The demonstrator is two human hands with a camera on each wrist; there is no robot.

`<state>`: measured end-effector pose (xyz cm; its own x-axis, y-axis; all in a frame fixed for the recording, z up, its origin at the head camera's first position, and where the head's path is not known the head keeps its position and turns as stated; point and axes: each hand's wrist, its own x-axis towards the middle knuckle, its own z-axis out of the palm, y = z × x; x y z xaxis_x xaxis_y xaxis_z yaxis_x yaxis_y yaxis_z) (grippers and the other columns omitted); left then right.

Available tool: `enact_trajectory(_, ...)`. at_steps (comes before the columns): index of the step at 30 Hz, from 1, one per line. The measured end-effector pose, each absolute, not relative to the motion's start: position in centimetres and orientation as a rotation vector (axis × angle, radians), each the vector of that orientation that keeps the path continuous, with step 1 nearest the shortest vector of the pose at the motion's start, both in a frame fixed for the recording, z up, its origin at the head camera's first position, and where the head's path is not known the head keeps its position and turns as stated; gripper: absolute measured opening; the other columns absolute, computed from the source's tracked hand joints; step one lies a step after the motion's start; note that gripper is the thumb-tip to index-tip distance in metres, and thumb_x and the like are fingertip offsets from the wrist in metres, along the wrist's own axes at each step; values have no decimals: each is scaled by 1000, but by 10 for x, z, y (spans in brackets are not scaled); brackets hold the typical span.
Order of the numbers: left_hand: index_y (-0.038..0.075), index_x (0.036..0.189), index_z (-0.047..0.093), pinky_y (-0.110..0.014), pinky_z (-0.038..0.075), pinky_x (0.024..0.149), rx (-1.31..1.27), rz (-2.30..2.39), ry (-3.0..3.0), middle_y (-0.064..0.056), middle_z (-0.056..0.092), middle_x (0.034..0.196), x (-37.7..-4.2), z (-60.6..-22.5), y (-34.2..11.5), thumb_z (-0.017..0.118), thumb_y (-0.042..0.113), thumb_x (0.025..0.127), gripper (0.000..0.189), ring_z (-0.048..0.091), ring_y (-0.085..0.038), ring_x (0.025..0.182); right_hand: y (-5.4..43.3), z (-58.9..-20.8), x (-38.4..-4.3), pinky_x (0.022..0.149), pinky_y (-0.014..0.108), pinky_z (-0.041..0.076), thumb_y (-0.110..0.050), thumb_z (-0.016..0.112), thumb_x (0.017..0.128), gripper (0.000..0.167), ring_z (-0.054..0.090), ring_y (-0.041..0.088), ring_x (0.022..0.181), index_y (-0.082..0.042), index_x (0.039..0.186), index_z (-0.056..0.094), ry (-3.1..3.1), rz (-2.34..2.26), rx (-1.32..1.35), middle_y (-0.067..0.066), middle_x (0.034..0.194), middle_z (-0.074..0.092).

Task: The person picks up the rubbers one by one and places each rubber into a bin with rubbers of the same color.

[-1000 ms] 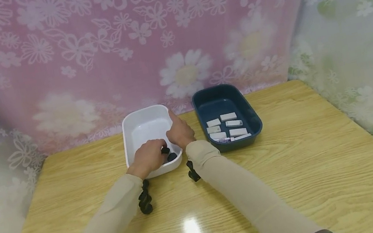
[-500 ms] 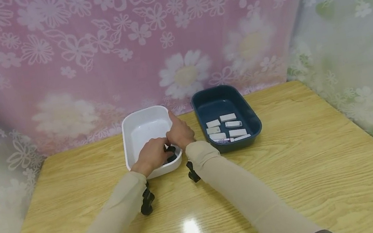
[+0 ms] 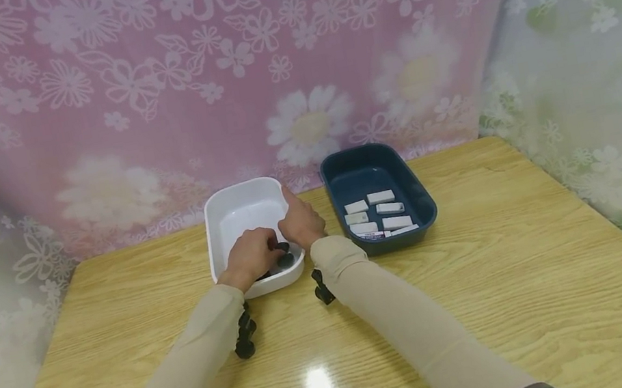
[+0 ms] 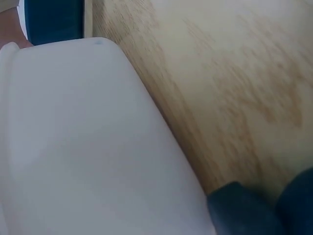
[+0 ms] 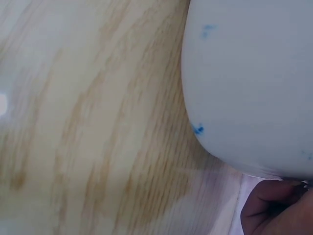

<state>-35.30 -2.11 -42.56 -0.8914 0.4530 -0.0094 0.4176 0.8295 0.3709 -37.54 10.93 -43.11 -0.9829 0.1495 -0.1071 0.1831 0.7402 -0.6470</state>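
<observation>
A white plastic tray (image 3: pixel 245 209) stands at the back of the table. My left hand (image 3: pixel 250 257) reaches into its near part, fingers bent, and pinches a small black rounded piece (image 3: pixel 283 246) at the fingertips. Close below lies a second dark round piece (image 3: pixel 285 261), and a bit of another dark piece (image 3: pixel 264 276) shows under the hand. My right hand (image 3: pixel 300 220) grips the tray's right rim. In the right wrist view, the right hand's curled finger (image 5: pixel 269 200) is at the tray's edge. The left wrist view shows the tray's outer wall (image 4: pixel 98 137), not the left hand's fingers.
To the right stands a dark blue tray (image 3: pixel 424 198) holding several white blocks (image 3: pixel 397 222). A wood-grain table (image 3: pixel 518 268) bears both trays. Behind it hangs a pink flowered curtain (image 3: pixel 179 120). Black wrist mounts (image 3: pixel 244 337) sit under the sleeves.
Inside the white tray my left hand has shifted slightly among the dark pieces, and more of them now show. My right hand keeps its grip on the rim. The blue tray stays put.
</observation>
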Motion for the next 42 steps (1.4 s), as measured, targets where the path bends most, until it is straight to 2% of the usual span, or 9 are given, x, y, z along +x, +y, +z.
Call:
enact_trajectory(7,11,81,66,-39,48,67,630,530,2896,-1,64,78,-349,-428,-24,74,11,80,8,60,-21,73,105,-438,-374,87,51,43,-14,60,86,77,56,30,111,-32,152,24,2878,-1071,286,8,139,50)
enact_trajectory(13,7,93,67,-39,48,70,649,466,2887,-5,60,85,-343,-428,-27,67,12,84,10,58,-23,77,102,-440,-372,86,51,43,-15,60,86,76,57,32,109,-31,152,24,2853,-1095,278,9,138,51)
enact_trajectory(18,9,101,70,-41,49,68,645,486,2948,-7,58,93,-330,-418,-33,63,15,87,18,58,-23,79,103,-442,-372,85,52,43,-15,59,87,76,57,32,106,-32,152,23,2853,-1103,289,8,139,50)
enact_trajectory(22,10,97,70,-40,48,64,694,557,3055,-7,59,95,-312,-409,-46,62,15,87,14,56,-22,78,102,-443,-372,86,52,42,-14,58,88,75,57,32,106,-31,152,23,2857,-1110,280,8,138,51)
enact_trajectory(28,11,92,68,-36,46,59,763,701,3204,-4,58,88,-279,-403,-78,63,15,88,7,55,-19,75,101,-441,-375,89,52,41,-13,58,88,75,56,32,109,-30,152,23,2847,-1151,277,9,138,51)
enact_trajectory(36,10,97,63,-32,41,51,509,625,3142,-1,57,82,-250,-410,-116,61,20,87,14,50,-16,61,106,-437,-382,87,52,42,-14,57,89,75,56,31,106,-30,152,22,2876,-1137,285,10,136,52)
enact_trajectory(42,8,102,63,-31,41,50,354,581,2967,0,59,78,-239,-427,-123,65,36,88,32,50,-13,59,105,-436,-381,89,53,40,-12,57,88,75,55,33,110,-29,152,23,2880,-1152,268,10,138,51)
